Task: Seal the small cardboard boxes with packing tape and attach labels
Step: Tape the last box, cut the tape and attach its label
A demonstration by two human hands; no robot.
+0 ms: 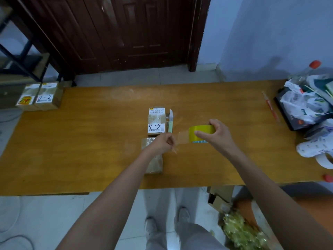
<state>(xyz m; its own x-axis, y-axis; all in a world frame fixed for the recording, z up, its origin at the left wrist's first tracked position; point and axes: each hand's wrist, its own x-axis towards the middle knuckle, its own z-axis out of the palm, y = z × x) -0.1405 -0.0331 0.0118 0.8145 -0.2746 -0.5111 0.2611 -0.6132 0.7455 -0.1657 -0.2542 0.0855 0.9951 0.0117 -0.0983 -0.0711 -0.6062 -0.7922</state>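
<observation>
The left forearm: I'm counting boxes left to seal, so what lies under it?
Under the left forearm lies a small cardboard box, wrapped in clear tape, on the table. The arm hides its left part, so any label there cannot be seen.

Table (pixel 90 141) surface: broad bare stretches to the left of centre and between centre and the right-hand clutter; passage unobstructed there. Centre obstructed by a labelled box (pixel 156 121) with a knife (pixel 170 121) lying just beside its right edge, blade pointing away, and a second box (pixel 153 159) nearer the front edge. A strip of clear tape (pixel 182 138) spans the gap between the left hand (pixel 164 143) and the tape roll (pixel 201 133) gripped by the right hand (pixel 216 134), barring the way above the table there. Far left corner: two boxes (pixel 40 96) side by side. Right end: crowded with bags and packets (pixel 306 103); a red pen (pixel 271 107) lies beside them.
</observation>
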